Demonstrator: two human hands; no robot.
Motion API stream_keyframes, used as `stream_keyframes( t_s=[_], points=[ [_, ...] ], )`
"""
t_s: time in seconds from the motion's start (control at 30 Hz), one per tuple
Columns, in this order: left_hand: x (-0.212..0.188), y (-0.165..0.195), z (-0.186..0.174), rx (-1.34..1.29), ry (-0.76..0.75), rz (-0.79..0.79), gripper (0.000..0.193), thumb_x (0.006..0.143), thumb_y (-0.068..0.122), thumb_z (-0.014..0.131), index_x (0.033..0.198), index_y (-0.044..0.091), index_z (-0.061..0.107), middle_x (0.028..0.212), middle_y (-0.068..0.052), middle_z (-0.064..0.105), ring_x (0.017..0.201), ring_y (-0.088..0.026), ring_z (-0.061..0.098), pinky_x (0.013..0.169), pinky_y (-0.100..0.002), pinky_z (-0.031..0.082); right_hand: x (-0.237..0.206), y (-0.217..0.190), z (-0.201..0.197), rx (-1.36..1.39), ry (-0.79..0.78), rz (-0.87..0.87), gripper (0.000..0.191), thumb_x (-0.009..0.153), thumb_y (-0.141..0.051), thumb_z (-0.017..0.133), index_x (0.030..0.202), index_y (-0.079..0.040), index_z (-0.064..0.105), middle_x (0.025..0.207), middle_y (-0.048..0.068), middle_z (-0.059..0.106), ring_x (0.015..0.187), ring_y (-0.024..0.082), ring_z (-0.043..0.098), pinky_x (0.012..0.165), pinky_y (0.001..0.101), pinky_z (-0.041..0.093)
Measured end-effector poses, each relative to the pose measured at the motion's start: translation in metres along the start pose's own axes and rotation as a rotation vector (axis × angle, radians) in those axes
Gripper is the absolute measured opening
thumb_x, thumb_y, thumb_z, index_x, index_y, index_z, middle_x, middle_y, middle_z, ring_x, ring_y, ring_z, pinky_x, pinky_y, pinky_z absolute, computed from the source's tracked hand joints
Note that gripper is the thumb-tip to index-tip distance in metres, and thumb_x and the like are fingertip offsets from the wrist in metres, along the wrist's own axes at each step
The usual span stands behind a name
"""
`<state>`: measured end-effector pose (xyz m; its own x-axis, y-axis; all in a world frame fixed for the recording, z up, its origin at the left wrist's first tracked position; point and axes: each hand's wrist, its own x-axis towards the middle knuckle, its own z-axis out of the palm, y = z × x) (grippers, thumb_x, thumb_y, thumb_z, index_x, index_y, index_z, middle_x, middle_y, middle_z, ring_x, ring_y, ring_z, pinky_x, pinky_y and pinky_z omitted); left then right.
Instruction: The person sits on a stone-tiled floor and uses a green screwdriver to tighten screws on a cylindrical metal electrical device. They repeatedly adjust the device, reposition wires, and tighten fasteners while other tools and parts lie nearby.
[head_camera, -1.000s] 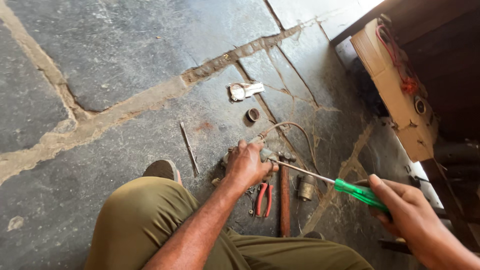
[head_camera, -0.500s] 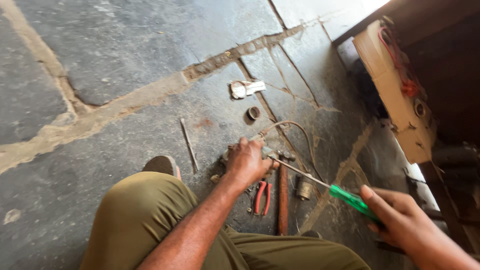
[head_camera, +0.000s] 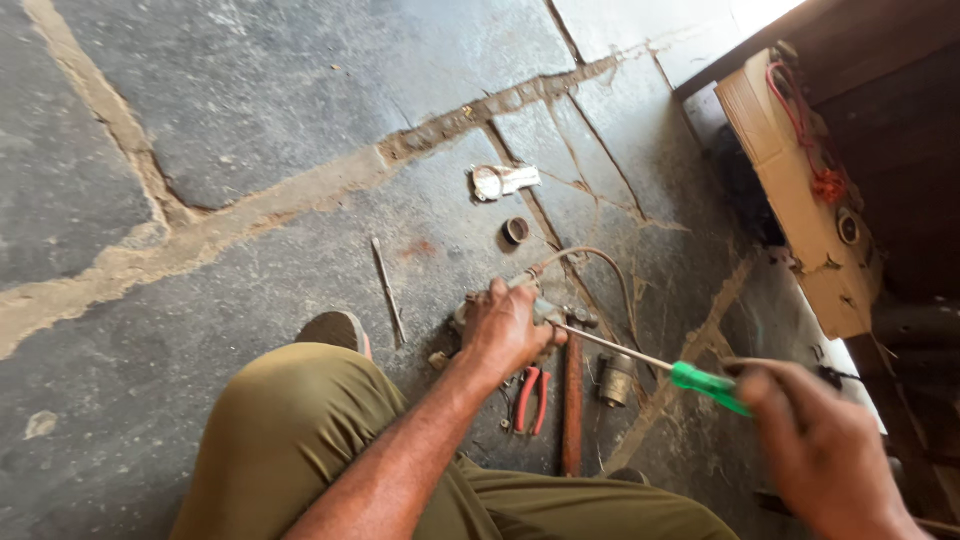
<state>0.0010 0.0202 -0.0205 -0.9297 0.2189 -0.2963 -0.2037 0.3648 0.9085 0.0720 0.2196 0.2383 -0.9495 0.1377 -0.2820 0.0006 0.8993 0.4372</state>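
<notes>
Stone floor | left hand clamps metal part; right hand grips green screwdriver

A grey stone floor with sandy mortar seams carries everything. On it lie a thin metal rod, a small round cap, a flattened metal piece — and red-handled pliers beside a rusty bar.

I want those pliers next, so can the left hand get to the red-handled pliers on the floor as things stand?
Probably yes. The red-handled pliers lie uncovered on the floor just beside the left hand, but that hand is pressing down on the metal part and would have to let go first.
</notes>
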Motion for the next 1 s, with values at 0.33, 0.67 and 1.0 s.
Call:
stream_keyframes(
  t_s=[0.33, 0.67, 1.0],
  points=[
    [0.001, 0.003, -0.005, -0.055, -0.024, -0.021, 0.072, 0.074, 0.047, 0.086, 0.127, 0.005, 0.064, 0.130, -0.024, 0.054, 0.114, -0.034, 0.059, 0.097, -0.053, 0.053, 0.004, 0.041, 0.011, -0.287, 0.341, -0.831, 0.055, 0.082, -0.032, 0.062, 0.134, -0.013, 0.057, 0.117, 0.016, 0.068, 0.099, 0.026, 0.071, 0.082, 0.0372, 0.059],
    [-0.006, 0.011, -0.017, 0.005, -0.007, 0.019, 0.071, 0.077, 0.046, 0.088, 0.130, 0.005, 0.063, 0.128, -0.026, 0.055, 0.117, -0.037, 0.058, 0.096, -0.053, 0.052, 0.010, 0.058, 0.063, 0.522, -0.184, 0.049, 0.050, 0.099, -0.034, 0.066, 0.142, -0.009, 0.063, 0.106, 0.023, 0.072, 0.094, 0.035, 0.066, 0.074, 0.0451, 0.052],
    [-0.001, 0.007, -0.019, 0.016, -0.051, -0.060, 0.080, 0.070, 0.048, 0.091, 0.127, 0.000, 0.060, 0.112, -0.018, 0.069, 0.104, -0.029, 0.070, 0.093, -0.046, 0.058, -0.003, 0.040, 0.025, -0.794, 0.330, -0.866, 0.060, 0.094, -0.011, 0.066, 0.150, -0.014, 0.044, 0.102, 0.009, 0.069, 0.081, 0.019, 0.066, 0.071, 0.0367, 0.057]
  ],
)
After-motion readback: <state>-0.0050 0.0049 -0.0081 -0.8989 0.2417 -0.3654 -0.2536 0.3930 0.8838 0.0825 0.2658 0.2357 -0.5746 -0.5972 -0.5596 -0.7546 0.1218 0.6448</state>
